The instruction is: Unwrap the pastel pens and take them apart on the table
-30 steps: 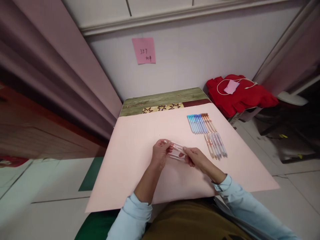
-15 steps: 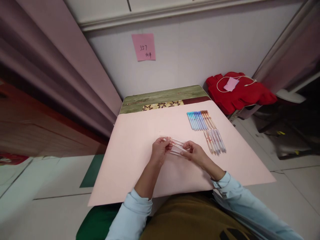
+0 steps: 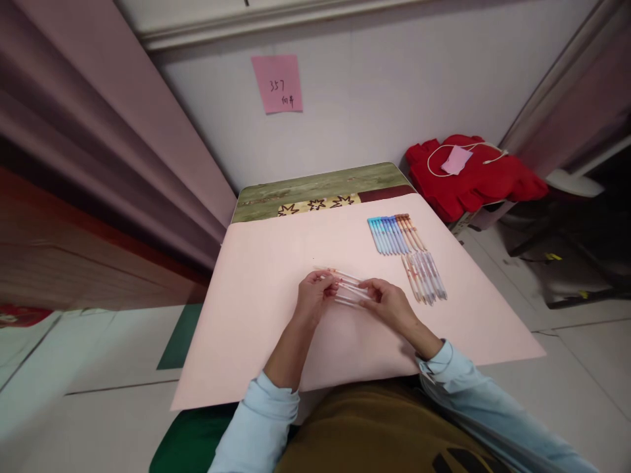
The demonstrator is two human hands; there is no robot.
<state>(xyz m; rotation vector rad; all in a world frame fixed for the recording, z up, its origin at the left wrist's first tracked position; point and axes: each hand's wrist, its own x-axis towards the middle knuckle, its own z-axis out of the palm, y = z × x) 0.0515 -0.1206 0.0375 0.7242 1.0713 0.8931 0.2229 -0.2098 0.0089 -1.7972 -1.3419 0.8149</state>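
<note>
Several pale, slim pens (image 3: 351, 288) are held between my two hands over the pink sheet. My left hand (image 3: 313, 295) pinches them at their left ends, where small reddish marks show. My right hand (image 3: 387, 302) has its fingers closed on their right ends. To the right of my right hand lies a row of pens with whitish and tan barrels (image 3: 424, 277). Just beyond it is another row of pens (image 3: 394, 234), running from turquoise through blue and violet to brown, laid side by side.
A pink sheet (image 3: 256, 315) covers most of the table, whose green patterned top (image 3: 315, 185) shows at the back. A pink note (image 3: 277, 84) is stuck to the wall. Red cloth (image 3: 473, 184) with a white cable sits at the right, and a curtain (image 3: 162, 112) hangs at the left.
My view has shifted slightly. The pale pens between my hands look a little more spread out, while both hands keep their hold. The rows on the sheet are unchanged.
</note>
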